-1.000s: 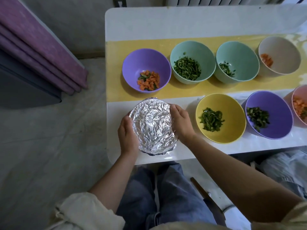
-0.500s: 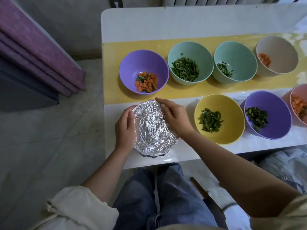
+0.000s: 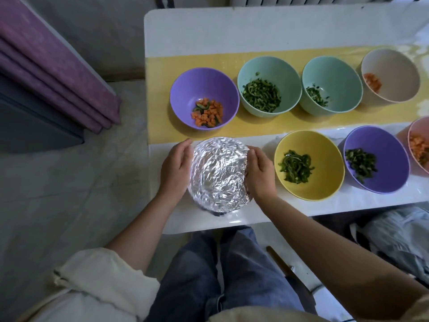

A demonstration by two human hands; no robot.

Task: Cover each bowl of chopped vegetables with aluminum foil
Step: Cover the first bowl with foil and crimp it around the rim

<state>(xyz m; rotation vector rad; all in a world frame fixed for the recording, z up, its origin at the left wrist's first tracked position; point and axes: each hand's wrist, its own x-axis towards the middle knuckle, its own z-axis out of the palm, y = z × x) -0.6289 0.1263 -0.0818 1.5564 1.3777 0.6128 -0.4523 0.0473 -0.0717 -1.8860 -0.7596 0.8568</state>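
Foil-covered bowl (image 3: 219, 174) sits on the table (image 3: 232, 29) at its near-left corner, close to the near edge, with crinkled foil wrapped over the rim all round. Left hand (image 3: 176, 169) cups its left side, fingers curved along the rim. Right hand (image 3: 260, 175) clasps its right side, fingers curled over the foil edge.

Uncovered along the near edge to the right: yellow bowl (image 3: 308, 165) of green strips, then purple bowl (image 3: 376, 159) of dark greens. Violet bowl (image 3: 204, 98) with carrot cubes stands on the yellow strip (image 3: 160, 98), just behind the wrapped one.
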